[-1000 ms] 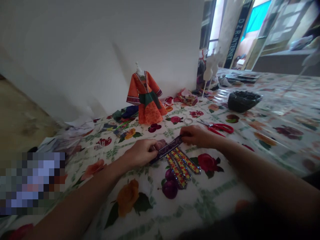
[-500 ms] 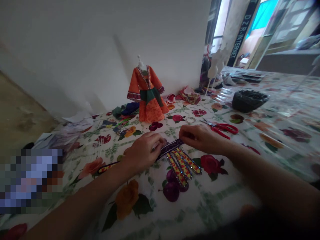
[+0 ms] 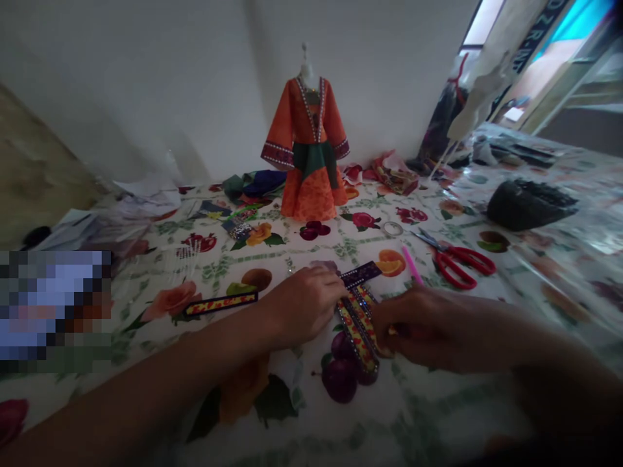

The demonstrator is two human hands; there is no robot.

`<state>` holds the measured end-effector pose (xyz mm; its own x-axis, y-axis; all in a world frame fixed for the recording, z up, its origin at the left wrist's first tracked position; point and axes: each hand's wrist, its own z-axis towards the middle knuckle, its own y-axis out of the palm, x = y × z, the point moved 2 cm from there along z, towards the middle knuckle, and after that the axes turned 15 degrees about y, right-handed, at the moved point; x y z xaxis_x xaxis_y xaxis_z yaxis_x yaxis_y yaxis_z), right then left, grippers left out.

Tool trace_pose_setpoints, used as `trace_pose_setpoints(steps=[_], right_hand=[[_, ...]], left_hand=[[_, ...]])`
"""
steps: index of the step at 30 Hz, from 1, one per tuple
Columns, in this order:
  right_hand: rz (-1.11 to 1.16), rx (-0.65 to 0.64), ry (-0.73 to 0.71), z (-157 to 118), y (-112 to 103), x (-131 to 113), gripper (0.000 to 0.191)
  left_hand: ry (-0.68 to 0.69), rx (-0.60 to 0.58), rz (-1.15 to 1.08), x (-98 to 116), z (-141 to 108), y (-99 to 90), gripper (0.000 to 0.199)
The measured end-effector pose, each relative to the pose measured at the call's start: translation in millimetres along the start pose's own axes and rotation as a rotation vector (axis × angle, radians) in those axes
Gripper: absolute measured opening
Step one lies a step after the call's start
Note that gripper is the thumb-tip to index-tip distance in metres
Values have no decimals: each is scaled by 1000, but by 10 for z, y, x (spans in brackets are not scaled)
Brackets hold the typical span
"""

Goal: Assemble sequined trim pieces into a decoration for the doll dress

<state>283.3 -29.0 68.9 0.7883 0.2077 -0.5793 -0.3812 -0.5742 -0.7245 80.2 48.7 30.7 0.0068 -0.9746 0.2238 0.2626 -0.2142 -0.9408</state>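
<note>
A dark purple band (image 3: 363,274) edged with small white beads lies on the flowered tablecloth, and yellow-and-red strips (image 3: 357,332) with sparkling borders hang from it towards me. My left hand (image 3: 306,303) is closed over the band's left end, its fingertips hidden. At the right side of the strips, my right hand (image 3: 428,327) is closed with its fingers round the rightmost strip, covering most of it. A separate yellow-and-red strip (image 3: 221,303) with a dark edge lies to the left of my left hand. Just beyond my right hand is a pink stick (image 3: 411,264).
Red-handled scissors (image 3: 462,263) and a clear ring (image 3: 392,228) lie beyond my right hand. A small dress form in an orange dress (image 3: 314,149) stands by the wall. A black bag-like container (image 3: 530,206) is at right, and fabric scraps (image 3: 396,174) lie along the back.
My right hand has left the band's right end and moved down towards me to the rightmost strip. My left hand has shifted slightly right on the band. The camera view has turned left.
</note>
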Motion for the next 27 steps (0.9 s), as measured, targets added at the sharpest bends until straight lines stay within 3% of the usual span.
trace_pose_setpoints(steps=[4, 6, 8, 12, 15, 18, 23, 25, 27], right_hand=[[52, -34, -13, -30, -46, 2, 11], [107, 20, -11, -31, -100, 14, 12], [135, 154, 11, -6, -157, 62, 13], [24, 560, 164, 119, -213, 267, 11], [-20, 674, 260, 257, -171, 418, 9], [-11, 674, 250, 377, -93, 478, 12], [42, 704, 153, 408, -40, 382, 13], [85, 634, 60, 364, -52, 279, 10], [123, 464, -55, 312, -49, 159, 10]], left_hand=[[-21, 3, -29, -3, -4, 5, 29], [-23, 22, -50, 0, 3, -25, 28], [-22, 56, -83, -1, 6, -77, 29], [-79, 137, -136, -52, -22, -204, 28], [-224, 194, -146, -122, -60, -294, 24], [-306, 178, -199, -163, -76, -352, 21], [-316, 114, -213, -195, -82, -340, 22], [-316, 75, -188, -205, -92, -304, 25], [-309, 40, -155, -206, -101, -270, 26]])
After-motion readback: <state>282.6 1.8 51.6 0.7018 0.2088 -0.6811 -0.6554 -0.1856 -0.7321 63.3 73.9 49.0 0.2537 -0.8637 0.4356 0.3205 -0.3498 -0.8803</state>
